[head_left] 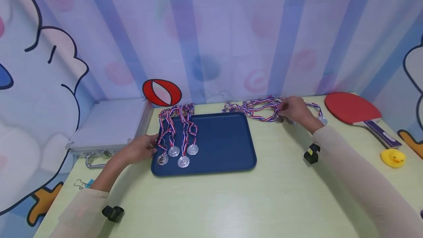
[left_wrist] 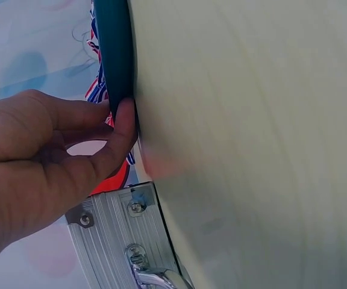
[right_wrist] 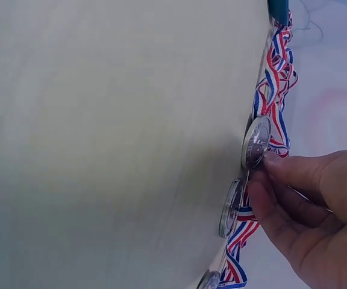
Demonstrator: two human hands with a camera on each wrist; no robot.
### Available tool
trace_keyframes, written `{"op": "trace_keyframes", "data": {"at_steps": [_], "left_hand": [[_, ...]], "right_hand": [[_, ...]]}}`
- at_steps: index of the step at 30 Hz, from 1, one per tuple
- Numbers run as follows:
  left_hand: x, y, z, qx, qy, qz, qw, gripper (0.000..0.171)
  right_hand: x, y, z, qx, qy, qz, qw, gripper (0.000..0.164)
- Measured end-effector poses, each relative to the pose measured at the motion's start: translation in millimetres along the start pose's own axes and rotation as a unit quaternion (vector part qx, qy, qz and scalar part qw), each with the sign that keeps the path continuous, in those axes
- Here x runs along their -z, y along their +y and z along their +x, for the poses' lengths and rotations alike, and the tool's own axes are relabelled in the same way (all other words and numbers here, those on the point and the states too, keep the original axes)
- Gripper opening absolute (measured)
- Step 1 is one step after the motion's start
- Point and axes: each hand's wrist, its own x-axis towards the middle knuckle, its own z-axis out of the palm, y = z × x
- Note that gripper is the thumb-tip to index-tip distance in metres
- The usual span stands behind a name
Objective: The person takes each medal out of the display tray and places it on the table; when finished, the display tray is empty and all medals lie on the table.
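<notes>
My left hand (head_left: 141,150) pinches the left rim of a dark blue tray (head_left: 224,146); in the left wrist view the thumb and a finger close on the tray edge (left_wrist: 114,48). Several silver medals (head_left: 183,162) lie on the tray's left half, their red, white and blue ribbons (head_left: 180,112) running over its back rim. My right hand (head_left: 295,111) is at the back right, over a heap of medal ribbons (head_left: 261,105). Its thumb and fingertips pinch the edge of a silver medal (right_wrist: 258,143), tilted up in the right wrist view. Another medal (right_wrist: 230,209) is beside the fingers.
A silver metal case (head_left: 109,122) stands left of the tray, with a binder clip (head_left: 86,183) in front. At the right lie a red table tennis bat (head_left: 351,107) and a yellow rubber duck (head_left: 392,158). A patterned curtain (head_left: 228,39) hangs behind the table.
</notes>
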Motion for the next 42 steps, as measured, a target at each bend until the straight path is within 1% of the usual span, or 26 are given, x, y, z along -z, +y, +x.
{"op": "trace_keyframes", "data": {"at_steps": [3, 8, 12, 17, 20, 24, 27, 31, 34, 36, 37, 38, 40, 42], "left_hand": [[0.4, -0.4, -0.4, -0.006, 0.002, 0.001, 1.0, 0.057], [0.4, -1.2, -0.8, -0.015, 0.005, 0.002, 0.9999, 0.057], [0.2, -1.3, -1.1, -0.017, 0.006, 0.003, 0.9998, 0.057], [-0.9, -1.9, 0.1, -0.008, 0.004, 0.01, 0.9999, 0.057], [-1.4, -2.8, 1.1, -0.007, 0.005, 0.012, 0.9999, 0.057], [-1.3, -4.0, 2.2, -0.012, 0.005, 0.015, 0.9998, 0.057], [-0.8, -4.6, 2.6, -0.015, 0.004, 0.017, 0.9997, 0.057], [-0.1, -4.2, 1.8, -0.017, 0.003, 0.016, 0.9997, 0.057], [-0.1, -3.4, 1.1, -0.02, 0.004, 0.014, 0.9997, 0.057], [0.0, -2.7, 1.2, -0.019, 0.004, 0.014, 0.9997, 0.057], [0.3, -2.5, 1.4, -0.018, 0.004, 0.013, 0.9997, 0.057], [0.4, -2.5, 1.8, -0.018, 0.004, 0.013, 0.9998, 0.057], [0.9, -2.0, 1.9, -0.011, 0.002, 0.011, 0.9999, 0.057], [1.0, -1.5, 1.9, -0.008, 0.002, 0.011, 0.9999, 0.057]], "right_hand": [[1, -1, 0, 0.003, -0.005, 0.0, 1.0, 0.008], [3, -1, -1, 0.009, -0.031, -0.008, 0.999, 0.004], [1, -2, 0, 0.007, -0.036, -0.015, 0.999, 0.004], [-1, -5, -1, -0.017, -0.035, -0.018, 0.999, 0.008], [0, -7, -3, -0.024, -0.03, -0.017, 0.999, 0.009], [4, -11, -7, -0.007, -0.001, -0.005, 1.0, 0.011], [4, -22, -9, 0.017, 0.02, 0.009, 1.0, 0.013], [-4, -49, -11, 0.049, 0.012, 0.028, 0.998, 0.015], [-15, -77, -12, 0.063, -0.025, 0.032, 0.997, 0.015], [-23, -96, -13, 0.076, -0.065, 0.037, 0.994, 0.014], [-28, -106, -14, 0.081, -0.092, 0.042, 0.992, 0.014], [-34, -115, -15, 0.085, -0.121, 0.052, 0.988, 0.015], [-47, -133, -17, 0.099, -0.176, 0.075, 0.977, 0.015], [-60, -148, -19, 0.104, -0.218, 0.102, 0.965, 0.015]]}}
